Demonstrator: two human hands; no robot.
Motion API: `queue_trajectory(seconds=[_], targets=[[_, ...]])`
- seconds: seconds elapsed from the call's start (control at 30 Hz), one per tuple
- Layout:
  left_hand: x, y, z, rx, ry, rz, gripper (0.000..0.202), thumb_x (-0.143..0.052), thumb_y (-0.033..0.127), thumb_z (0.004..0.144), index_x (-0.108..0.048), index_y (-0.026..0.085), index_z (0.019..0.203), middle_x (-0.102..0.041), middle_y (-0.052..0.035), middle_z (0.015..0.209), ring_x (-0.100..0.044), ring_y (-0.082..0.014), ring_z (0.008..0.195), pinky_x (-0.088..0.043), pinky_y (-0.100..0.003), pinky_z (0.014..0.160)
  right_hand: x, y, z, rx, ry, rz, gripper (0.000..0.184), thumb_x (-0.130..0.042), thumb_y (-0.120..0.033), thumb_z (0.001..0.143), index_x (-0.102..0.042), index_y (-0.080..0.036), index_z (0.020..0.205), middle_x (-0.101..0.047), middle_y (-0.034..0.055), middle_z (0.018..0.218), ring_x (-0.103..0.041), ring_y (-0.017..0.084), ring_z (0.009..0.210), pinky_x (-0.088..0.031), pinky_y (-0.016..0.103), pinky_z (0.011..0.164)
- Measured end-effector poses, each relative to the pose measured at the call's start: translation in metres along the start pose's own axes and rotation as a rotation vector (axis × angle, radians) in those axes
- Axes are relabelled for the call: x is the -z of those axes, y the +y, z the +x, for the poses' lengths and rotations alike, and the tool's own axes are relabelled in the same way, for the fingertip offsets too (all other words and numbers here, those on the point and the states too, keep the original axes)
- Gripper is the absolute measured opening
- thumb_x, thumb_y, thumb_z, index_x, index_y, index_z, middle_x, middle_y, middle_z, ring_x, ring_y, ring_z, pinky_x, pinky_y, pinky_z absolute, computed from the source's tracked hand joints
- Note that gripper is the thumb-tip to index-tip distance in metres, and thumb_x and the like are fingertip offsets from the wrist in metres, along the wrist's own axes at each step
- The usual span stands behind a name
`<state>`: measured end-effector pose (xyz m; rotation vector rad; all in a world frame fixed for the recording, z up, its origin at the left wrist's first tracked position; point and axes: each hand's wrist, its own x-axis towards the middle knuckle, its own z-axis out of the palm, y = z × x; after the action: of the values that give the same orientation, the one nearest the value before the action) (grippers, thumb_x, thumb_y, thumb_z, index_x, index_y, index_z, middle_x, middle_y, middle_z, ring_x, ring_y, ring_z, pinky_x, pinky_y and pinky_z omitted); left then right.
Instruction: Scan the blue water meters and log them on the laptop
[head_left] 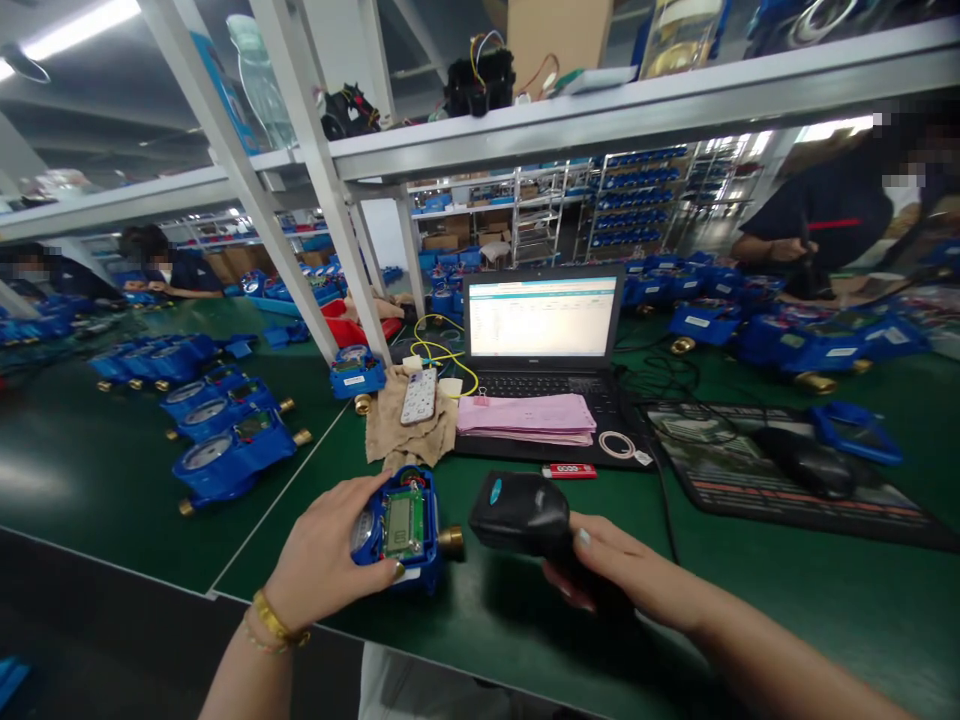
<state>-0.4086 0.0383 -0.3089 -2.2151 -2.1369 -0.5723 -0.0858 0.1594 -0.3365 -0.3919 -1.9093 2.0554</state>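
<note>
My left hand [330,545] grips a blue water meter [429,560] near the front edge of the green table, thumb on the near side and fingers over the far side. The meter's cover is off, baring a green circuit board with a small display [400,522]; a brass pipe end [451,542] points right. My right hand [615,565] is wrapped round the handle of a black barcode scanner [521,512], held above the table. The scanner's head faces left, towards the meter, with a gap between them.
Behind stands an open laptop [540,315] with pink papers [529,415] on its keyboard. A phone [419,396] rests on a brown cloth [382,425]. More blue meters [232,455] are at left. A mouse [806,462] lies right. Other people [832,220] sit beyond.
</note>
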Motion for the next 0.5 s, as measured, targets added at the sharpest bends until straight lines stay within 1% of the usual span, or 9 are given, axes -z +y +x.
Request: queue_trajectory(seconds=[0.1,0.2,0.27,0.37,0.5], targets=[[-0.003,-0.005,0.0,-0.029,0.021,0.016,0.072,-0.057,0.05,0.071,-0.039,0.031,0.138,-0.052,-0.0045,0.128,-0.054,-0.0285,0.111,-0.05,-0.045,0.096,-0.002,0.004,0.006,0.081,0.005,-0.161,0.059,-0.04,-0.073,0.088,-0.048,-0.015,0.087,-0.047,0.0,0.067,-0.04,0.008,0.053,-0.032,0.02,0.048],[-0.003,-0.004,0.0,-0.052,0.027,0.029,0.073,-0.059,0.047,0.069,-0.04,0.03,0.138,-0.053,-0.0045,0.127,-0.056,-0.0273,0.109,-0.05,-0.041,0.096,0.0,0.005,0.011,0.13,-0.02,-0.224,0.058,-0.037,-0.071,0.09,-0.047,-0.015,0.082,-0.047,0.0002,0.065,-0.041,0.007,0.052,-0.032,0.019,0.047],[-0.002,-0.004,0.0,-0.056,0.035,0.035,0.073,-0.059,0.048,0.069,-0.041,0.029,0.137,-0.054,-0.0046,0.125,-0.057,-0.027,0.107,-0.051,-0.041,0.094,0.001,0.004,0.013,0.149,-0.042,-0.243,0.057,-0.037,-0.07,0.09,-0.047,-0.015,0.079,-0.047,0.0002,0.063,-0.041,0.007,0.051,-0.032,0.019,0.047],[-0.002,-0.005,-0.001,-0.046,0.041,0.048,0.072,-0.057,0.052,0.07,-0.04,0.032,0.137,-0.055,-0.0033,0.125,-0.057,-0.0269,0.106,-0.053,-0.041,0.091,0.001,0.005,0.016,0.148,-0.052,-0.251,0.059,-0.038,-0.072,0.089,-0.047,-0.015,0.076,-0.047,-0.0003,0.06,-0.042,0.007,0.049,-0.032,0.018,0.046],[-0.003,-0.01,-0.003,-0.058,0.063,0.09,0.071,-0.056,0.056,0.073,-0.037,0.036,0.138,-0.055,-0.0006,0.125,-0.059,-0.0255,0.104,-0.056,-0.039,0.088,0.004,0.006,0.02,0.106,-0.041,-0.215,0.063,-0.037,-0.079,0.084,-0.045,-0.016,0.076,-0.045,-0.0012,0.059,-0.042,0.007,0.047,-0.033,0.018,0.044]])
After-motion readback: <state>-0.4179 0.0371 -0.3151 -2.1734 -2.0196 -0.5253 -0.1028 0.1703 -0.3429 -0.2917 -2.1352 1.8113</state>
